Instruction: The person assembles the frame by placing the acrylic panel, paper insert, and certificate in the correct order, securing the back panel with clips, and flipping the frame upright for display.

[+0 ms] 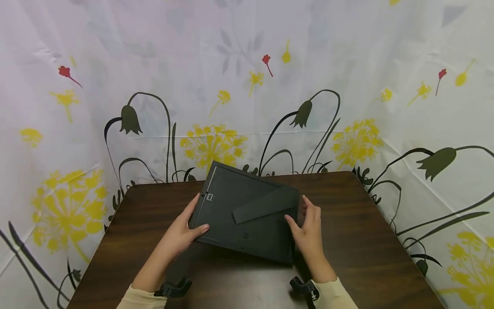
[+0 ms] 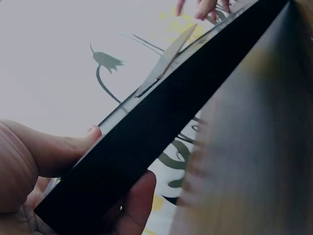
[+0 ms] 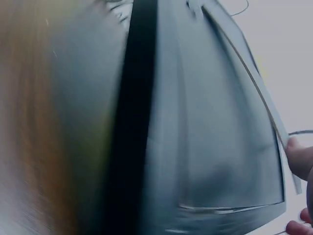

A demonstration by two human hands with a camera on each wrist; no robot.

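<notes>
A black picture frame is held tilted above the table, its back and folding stand leg facing up. My left hand grips its left edge, thumb on the back and fingers underneath; the left wrist view shows the dark side of the frame between them. The stand leg sticks out a little from the back. My right hand is at the right edge, fingers spread. In the right wrist view its thumb is by the stand leg, perhaps touching it.
A dark brown wooden table lies below, with light reflected near its front. Behind and at the sides hangs a white curtain printed with flowers. Each wrist wears a black strap.
</notes>
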